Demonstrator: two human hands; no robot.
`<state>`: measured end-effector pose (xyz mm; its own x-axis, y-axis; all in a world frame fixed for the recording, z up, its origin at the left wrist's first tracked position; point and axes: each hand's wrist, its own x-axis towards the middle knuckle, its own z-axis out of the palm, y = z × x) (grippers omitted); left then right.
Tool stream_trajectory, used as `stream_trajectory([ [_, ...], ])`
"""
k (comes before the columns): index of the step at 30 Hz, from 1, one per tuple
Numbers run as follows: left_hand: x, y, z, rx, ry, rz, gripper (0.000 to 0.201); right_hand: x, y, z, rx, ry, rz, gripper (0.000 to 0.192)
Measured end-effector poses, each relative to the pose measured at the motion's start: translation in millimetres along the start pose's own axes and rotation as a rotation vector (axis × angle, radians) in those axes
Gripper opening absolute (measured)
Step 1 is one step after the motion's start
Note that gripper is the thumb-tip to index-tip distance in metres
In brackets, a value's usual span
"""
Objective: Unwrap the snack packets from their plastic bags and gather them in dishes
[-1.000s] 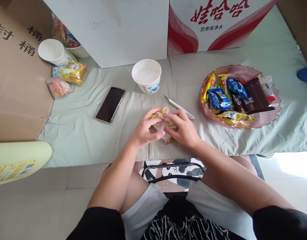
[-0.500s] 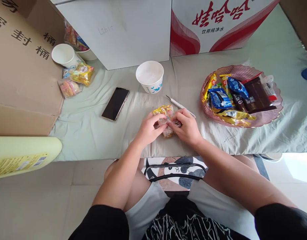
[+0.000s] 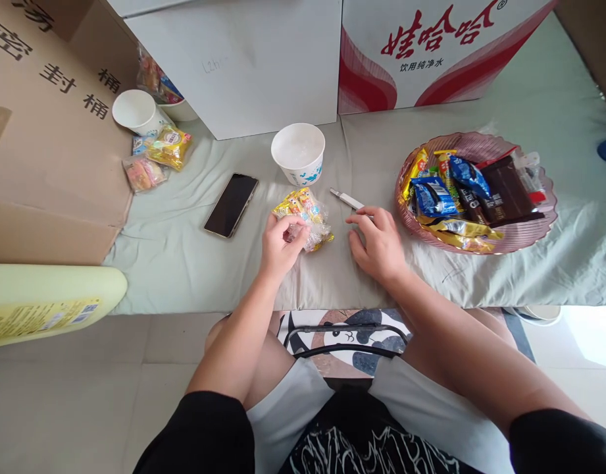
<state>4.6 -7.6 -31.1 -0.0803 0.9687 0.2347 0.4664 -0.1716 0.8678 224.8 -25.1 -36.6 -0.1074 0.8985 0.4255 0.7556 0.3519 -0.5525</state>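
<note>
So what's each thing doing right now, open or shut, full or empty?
Left hand: shut on the snack packet.
Right hand: open, fingertips touching the small knife.
Snack packet: crinkled; whether torn open, cannot tell.
Phone: screen dark, lying flat.
Paper cup: upright, looks empty.
Pink dish: full of wrapped snacks.

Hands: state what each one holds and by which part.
Left hand grips the yellow snack packet by its near, clear end. Right hand holds nothing; its fingertips touch the white knife.
</note>
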Motion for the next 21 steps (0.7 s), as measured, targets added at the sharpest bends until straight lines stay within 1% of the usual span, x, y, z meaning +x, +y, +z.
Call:
stream_trajectory([
  [3,3.7,6.3,-0.7,0.009,-0.007,0.038,0.033,3.1,4.9,1.9,-0.055,0.028,-0.026,0.026],
  [5,6.1,10.1,1.1,-0.030,-0.043,0.049,0.037,5.0,9.1,4.1,-0.074,0.010,0.002,0.029],
  [7,7.7,12.0,4.3,-0.102,-0.063,0.034,0.048,7.2,13.9,6.6,-0.081,-0.047,0.035,0.034],
  [10,8.1,10.4,7.9,-0.177,-0.062,-0.024,0.074,10.7,19.2,8.4,-0.080,-0.121,0.048,0.035],
  [12,7.9,5.9,7.4,-0.180,-0.053,-0.045,0.086,12.3,19.7,6.8,-0.085,-0.135,0.055,0.034],
  [14,7.8,-1.3,4.3,-0.191,-0.020,-0.046,0.090,12.4,16.7,2.9,-0.072,-0.123,0.071,0.034],
  [16,7.8,-10.2,-0.1,-0.229,0.024,-0.034,0.089,10.4,10.6,-2.2,0.001,-0.100,0.093,0.032],
  [18,7.6,-18.3,-4.3,-0.268,0.051,-0.023,0.086,6.6,2.2,-6.9,0.145,-0.097,0.128,0.031],
  [21,6.6,-24.9,-7.3,-0.279,0.058,-0.008,0.075,-0.5,-11.7,-10.2,0.406,-0.173,0.231,0.034],
])
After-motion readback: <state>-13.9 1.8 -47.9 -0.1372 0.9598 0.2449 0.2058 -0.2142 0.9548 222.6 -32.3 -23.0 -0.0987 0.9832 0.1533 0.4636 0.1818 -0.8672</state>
